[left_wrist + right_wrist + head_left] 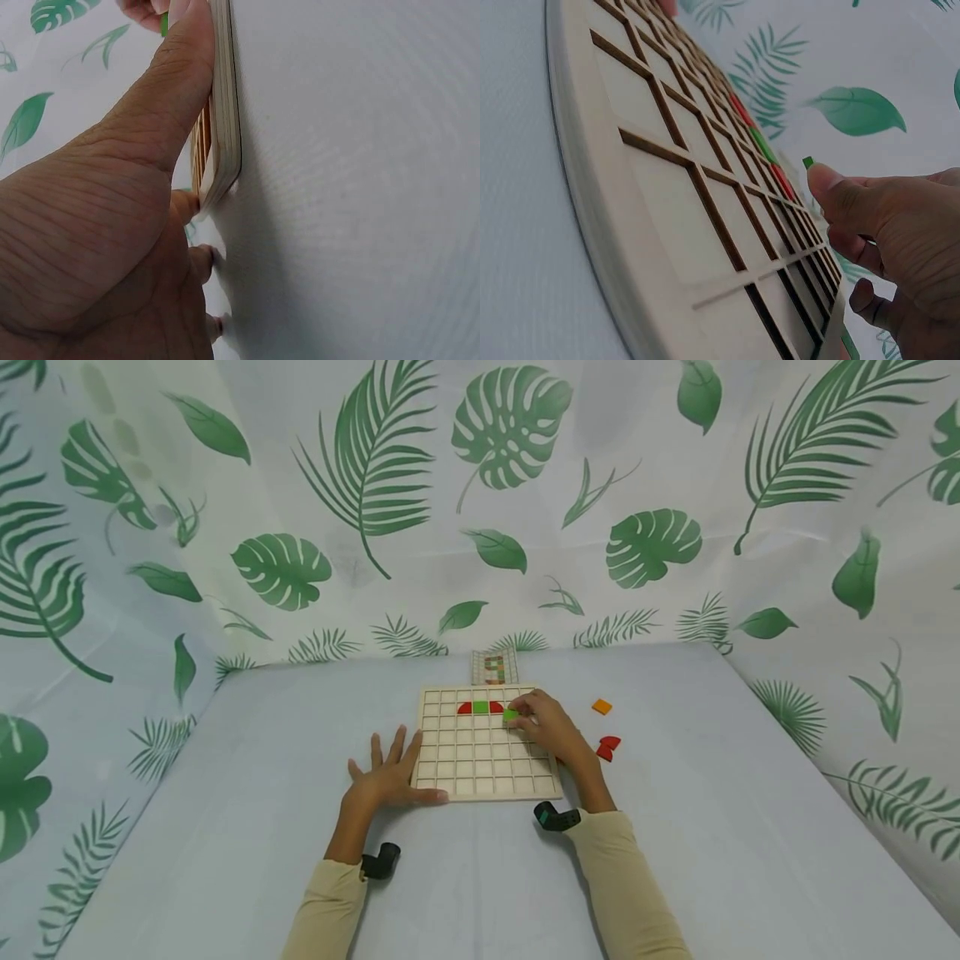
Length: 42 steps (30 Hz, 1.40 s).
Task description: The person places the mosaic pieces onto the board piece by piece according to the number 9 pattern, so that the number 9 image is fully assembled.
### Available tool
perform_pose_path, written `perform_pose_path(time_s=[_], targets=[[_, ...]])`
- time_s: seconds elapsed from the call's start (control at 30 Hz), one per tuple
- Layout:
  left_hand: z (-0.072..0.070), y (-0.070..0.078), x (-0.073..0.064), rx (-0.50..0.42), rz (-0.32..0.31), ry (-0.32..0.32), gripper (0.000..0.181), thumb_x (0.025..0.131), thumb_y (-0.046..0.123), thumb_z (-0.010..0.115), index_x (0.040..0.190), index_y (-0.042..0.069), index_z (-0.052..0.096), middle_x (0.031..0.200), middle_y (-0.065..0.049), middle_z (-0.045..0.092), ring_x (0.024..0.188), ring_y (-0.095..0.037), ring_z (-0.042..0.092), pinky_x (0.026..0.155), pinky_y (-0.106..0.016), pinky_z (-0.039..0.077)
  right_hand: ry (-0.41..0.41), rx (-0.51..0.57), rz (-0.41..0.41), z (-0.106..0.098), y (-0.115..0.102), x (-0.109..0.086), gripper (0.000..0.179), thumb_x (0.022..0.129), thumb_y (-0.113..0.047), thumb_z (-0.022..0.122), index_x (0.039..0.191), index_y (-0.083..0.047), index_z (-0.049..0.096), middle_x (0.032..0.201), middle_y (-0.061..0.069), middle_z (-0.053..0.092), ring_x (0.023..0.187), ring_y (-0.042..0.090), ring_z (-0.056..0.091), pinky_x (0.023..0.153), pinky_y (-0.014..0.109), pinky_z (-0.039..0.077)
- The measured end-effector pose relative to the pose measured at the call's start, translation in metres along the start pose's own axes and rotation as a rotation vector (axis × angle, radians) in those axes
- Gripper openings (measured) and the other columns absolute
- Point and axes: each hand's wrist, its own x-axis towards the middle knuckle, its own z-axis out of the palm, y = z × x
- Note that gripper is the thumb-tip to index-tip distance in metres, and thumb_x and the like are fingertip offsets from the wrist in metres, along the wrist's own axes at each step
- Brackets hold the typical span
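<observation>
Right grip (553, 727) — a narrow pinch, thumb and fingers closed on a small flat green square tile (510, 715). Tile is over the pale wooden gridded board (512, 793), which lies mid-width on the white-covered counter (225, 827), closer to the far edge than to the near one. Right wrist view shows the tile up off the grid; which cell it stands over I cannot tell. Already seated in one row toward the counter's far edge: a red rounded piece (466, 708), a second green square tile (481, 707), another red rounded piece (496, 707). Left grip (386, 782) spread wide, holding nothing, thumb at the board's near-left corner, other fingers by its left side — probably a brace. Printed pattern card (495, 667) between board and the counter's far edge. Orange square tile (602, 706) and red loose pieces (609, 743) out toward the right edge. For a good placement, I'd check the cell against the card first, then turn the tile square to the ridges, lower it flat and release only once all four sides sit inside. A tilted tile would likely catch on a ridge; dragging it sideways might nudge the seated red piece. Light thumb pressure should steady the board enough.
</observation>
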Motion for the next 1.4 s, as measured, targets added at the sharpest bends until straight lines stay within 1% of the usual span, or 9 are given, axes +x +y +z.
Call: perform_pose_path(time_s=[0.13, 0.43, 0.7, 0.93, 1.23, 1.4], targets=[[0.0, 0.0, 0.001, -0.002, -0.001, -0.001, 0.116, 0.075, 0.07, 0.069, 0.159, 0.021, 0.007, 0.166, -0.012, -0.005, 0.148, -0.048, -0.013, 0.105, -0.08, 0.002, 0.006, 0.021, -0.048, 0.003, -0.005, 0.002, 0.028, 0.09, -0.016, 0.071, 0.113, 0.001, 0.066, 0.107, 0.015, 0.064, 0.098, 0.028, 0.063, 0.087, 0.043, 0.053], [0.001, 0.001, 0.001, 0.005, -0.007, -0.006, 0.115, 0.075, 0.071, 0.068, 0.159, 0.021, 0.007, 0.166, -0.012, -0.004, 0.148, -0.048, -0.013, 0.105, -0.08, 0.002, -0.015, 0.041, -0.052, 0.016, -0.01, 0.008, 0.03, 0.09, -0.019, 0.072, 0.111, 0.001, 0.068, 0.106, 0.015, 0.064, 0.097, 0.028, 0.065, 0.085, 0.041, 0.054], [-0.002, 0.002, -0.001, 0.006, -0.008, -0.012, 0.116, 0.075, 0.072, 0.068, 0.159, 0.021, 0.007, 0.166, -0.012, -0.005, 0.148, -0.048, -0.014, 0.105, -0.08, 0.002, 0.0, 0.014, -0.112, 0.023, -0.02, 0.013, 0.027, 0.089, -0.019, 0.072, 0.108, 0.0, 0.069, 0.104, 0.015, 0.061, 0.094, 0.027, 0.062, 0.084, 0.042, 0.053], [-0.004, 0.002, 0.001, 0.009, -0.004, -0.011, 0.115, 0.075, 0.071, 0.068, 0.159, 0.021, 0.007, 0.166, -0.012, -0.005, 0.148, -0.048, -0.014, 0.105, -0.08, 0.002, -0.025, 0.004, -0.072, 0.029, -0.026, 0.02, 0.027, 0.089, -0.023, 0.073, 0.108, -0.004, 0.069, 0.104, 0.011, 0.062, 0.096, 0.023, 0.062, 0.085, 0.037, 0.054], [-0.005, 0.003, 0.001, 0.022, -0.005, -0.005, 0.114, 0.076, 0.07, 0.068, 0.159, 0.021, 0.007, 0.166, -0.013, -0.004, 0.148, -0.049, -0.013, 0.105, -0.08, 0.003, -0.032, -0.009, -0.037, 0.039, -0.032, 0.025, 0.028, 0.088, -0.024, 0.074, 0.107, -0.003, 0.07, 0.102, 0.01, 0.063, 0.093, 0.022, 0.062, 0.083, 0.036, 0.054], [-0.003, 0.001, 0.001, 0.017, -0.005, -0.009, 0.114, 0.076, 0.07, 0.068, 0.159, 0.02, 0.007, 0.166, -0.013, -0.003, 0.147, -0.049, -0.012, 0.105, -0.081, 0.004, -0.045, -0.013, 0.006, 0.046, -0.035, 0.026, 0.028, 0.088, -0.026, 0.074, 0.108, -0.006, 0.07, 0.103, 0.007, 0.062, 0.093, 0.02, 0.061, 0.082, 0.036, 0.053]])
